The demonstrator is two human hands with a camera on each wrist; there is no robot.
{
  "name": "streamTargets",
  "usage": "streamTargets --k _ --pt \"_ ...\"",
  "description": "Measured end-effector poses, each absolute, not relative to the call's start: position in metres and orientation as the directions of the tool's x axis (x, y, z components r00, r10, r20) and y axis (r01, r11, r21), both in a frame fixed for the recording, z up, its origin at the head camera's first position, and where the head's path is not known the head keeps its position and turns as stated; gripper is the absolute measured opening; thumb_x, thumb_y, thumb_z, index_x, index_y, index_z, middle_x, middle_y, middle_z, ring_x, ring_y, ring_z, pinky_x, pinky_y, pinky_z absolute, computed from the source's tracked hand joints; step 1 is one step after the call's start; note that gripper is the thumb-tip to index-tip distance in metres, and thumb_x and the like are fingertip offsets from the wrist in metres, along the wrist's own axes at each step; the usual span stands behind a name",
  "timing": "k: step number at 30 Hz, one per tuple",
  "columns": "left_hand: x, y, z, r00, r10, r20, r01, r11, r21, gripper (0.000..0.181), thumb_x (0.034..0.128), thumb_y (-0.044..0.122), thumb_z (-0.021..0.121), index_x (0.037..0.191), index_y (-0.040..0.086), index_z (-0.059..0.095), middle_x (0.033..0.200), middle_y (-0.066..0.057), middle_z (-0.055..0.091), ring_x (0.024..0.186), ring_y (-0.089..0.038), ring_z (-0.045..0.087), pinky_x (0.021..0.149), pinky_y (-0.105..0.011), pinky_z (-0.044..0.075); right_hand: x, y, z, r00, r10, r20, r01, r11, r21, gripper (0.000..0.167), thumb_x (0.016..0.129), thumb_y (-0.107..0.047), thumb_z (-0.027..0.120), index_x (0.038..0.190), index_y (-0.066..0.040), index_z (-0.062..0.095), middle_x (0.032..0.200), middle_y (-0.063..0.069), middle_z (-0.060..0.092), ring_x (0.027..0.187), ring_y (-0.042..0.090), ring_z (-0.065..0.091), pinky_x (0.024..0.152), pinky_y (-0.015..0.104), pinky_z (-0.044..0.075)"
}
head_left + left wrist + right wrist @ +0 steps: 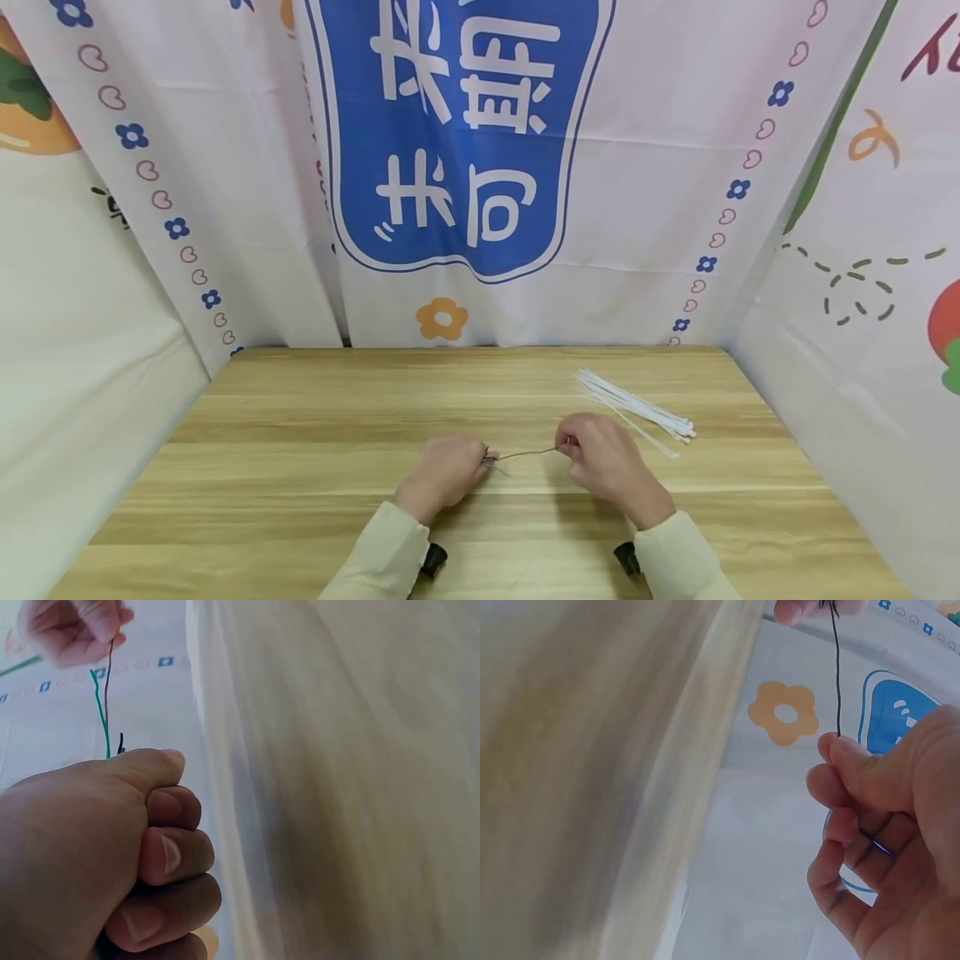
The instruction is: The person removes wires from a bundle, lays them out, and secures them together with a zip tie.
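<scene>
My left hand (450, 468) grips a small bunch of thin wires in curled fingers. Out of its top, in the left wrist view, stick a green wire (97, 701) and a short black end (121, 741); the rest of the bunch is hidden in the fist. A dark brown wire (528, 453) runs nearly straight from this fist to my right hand (606, 458). Between thumb and forefinger, the right hand pinches that wire's far end, while its other fingers curl loosely, as the right wrist view shows. Both hands are above the wooden table.
White cable ties (637, 407) lie in a loose bundle on the wooden table (300, 417), just beyond the right hand. One tie (651, 439) lies slightly apart from them. Printed white cloth (645, 208) hangs behind the table and along both sides.
</scene>
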State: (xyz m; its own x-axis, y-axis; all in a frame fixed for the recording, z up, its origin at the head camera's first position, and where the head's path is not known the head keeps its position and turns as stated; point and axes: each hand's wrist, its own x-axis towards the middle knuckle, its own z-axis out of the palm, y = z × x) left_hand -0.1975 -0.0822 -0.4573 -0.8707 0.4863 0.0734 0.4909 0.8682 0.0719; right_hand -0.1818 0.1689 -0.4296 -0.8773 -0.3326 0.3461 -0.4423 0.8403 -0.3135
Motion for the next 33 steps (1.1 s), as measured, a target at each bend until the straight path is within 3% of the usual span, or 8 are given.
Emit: streamTargets --k 6,10,19,29,33 --pt "-0.195 -0.094 -0.456 -0.891 0.45 0.06 0.454 0.881 0.134 0.039 0.1084 0.037 0.06 0.075 0.017 0.06 0.076 -0.001 0.064 0.069 -0.019 0.063 0.062 -0.043 0.054 -0.186 0.172 -0.428 -0.872 -0.343 0.349 -0.453 0.836 -0.311 0.03 0.082 0.012 0.073 0.076 -0.018 0.072 0.077 -0.011 0.064 0.071 0.006 0.054 0.066 0.024 0.047" --pt "-0.195 -0.098 -0.454 -0.899 0.434 0.057 0.438 0.888 0.144 0.031 0.1049 0.032 0.066 0.077 0.018 0.061 0.081 -0.002 0.068 0.076 -0.021 0.067 0.063 -0.047 0.055 -0.187 0.175 -0.427 -0.877 -0.34 0.34 -0.447 0.837 -0.315 0.029 0.082 0.011 0.072 0.077 -0.018 0.072 0.077 -0.012 0.064 0.072 0.006 0.055 0.067 0.024 0.048" --pt "-0.198 -0.109 -0.449 -0.915 0.401 0.041 0.402 0.897 0.183 0.029 0.106 0.031 0.065 0.08 0.018 0.063 0.078 0.0 0.065 0.072 -0.017 0.062 0.064 -0.046 0.054 -0.188 0.187 -0.42 -0.868 -0.328 0.372 -0.449 0.837 -0.311 0.027 0.086 0.008 0.074 0.078 -0.018 0.073 0.081 -0.009 0.069 0.071 0.005 0.057 0.066 0.028 0.05" --pt "-0.2 -0.112 -0.444 -0.898 0.438 0.038 0.433 0.866 0.249 0.032 0.1066 0.031 0.064 0.077 0.02 0.059 0.072 0.003 0.055 0.064 -0.013 0.048 0.058 -0.038 0.044 -0.192 0.199 -0.415 -0.865 -0.307 0.396 -0.447 0.831 -0.332 0.03 0.085 0.011 0.072 0.077 -0.018 0.074 0.081 -0.006 0.071 0.071 0.007 0.058 0.068 0.031 0.052" --pt "-0.2 -0.113 -0.442 -0.884 0.467 0.039 0.457 0.842 0.287 0.029 0.1079 0.032 0.061 0.082 0.019 0.067 0.073 0.005 0.059 0.064 -0.01 0.045 0.06 -0.033 0.042 -0.192 0.203 -0.415 -0.872 -0.289 0.395 -0.43 0.838 -0.336 0.03 0.085 0.01 0.071 0.077 -0.019 0.074 0.08 -0.007 0.071 0.068 0.008 0.056 0.067 0.031 0.05"
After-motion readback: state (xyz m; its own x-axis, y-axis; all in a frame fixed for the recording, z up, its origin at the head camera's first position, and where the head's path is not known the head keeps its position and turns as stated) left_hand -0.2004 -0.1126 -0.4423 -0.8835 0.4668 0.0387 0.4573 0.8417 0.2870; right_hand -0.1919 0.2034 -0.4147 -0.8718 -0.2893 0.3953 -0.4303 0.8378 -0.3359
